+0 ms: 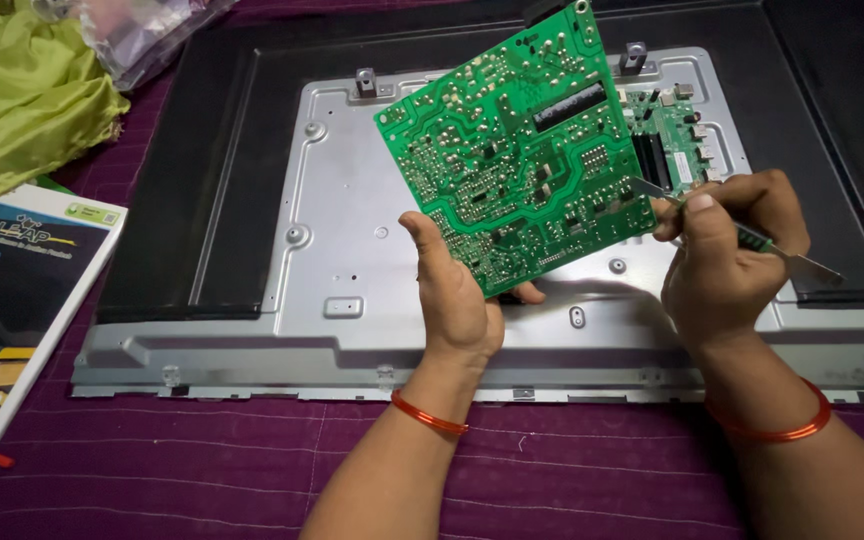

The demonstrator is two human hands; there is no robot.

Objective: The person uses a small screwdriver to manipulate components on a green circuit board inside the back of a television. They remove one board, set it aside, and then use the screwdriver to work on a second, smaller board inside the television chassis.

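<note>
1. Head view, the hands: the left hand [455, 295] is gripping the lower edge of a green circuit board [517, 150], thumb on the solder side and fingertips curling round beneath, and is holding it tilted up off the panel so that its soldered underside is facing the camera. The right hand [727, 250] is closing its fingers round a thin tool [752, 238], seemingly a small screwdriver with a green handle, whose metal tip is pointing at the board's right edge and whose far end is sticking out past the knuckles.

2. Head view, what looks done: the circuit board is sitting free in the air, apart from the metal back plate [352, 250] of the opened flat screen lying under both hands. Judging by this, its fastenings and cables are already off; no wire is showing between board and plate.

3. Head view, what looks left: a second green board [674, 140] is staying mounted on the plate just beyond the right hand, partly hidden behind the lifted one. Whether its screws are in place cannot be told.

4. Head view, surroundings: the screen is resting on a purple cloth [202, 460] nearer the person than both hands. Well to the left of the left hand, a printed booklet [12, 300] and a green fabric [22, 90] are lying. Red bangles are circling both wrists.
</note>
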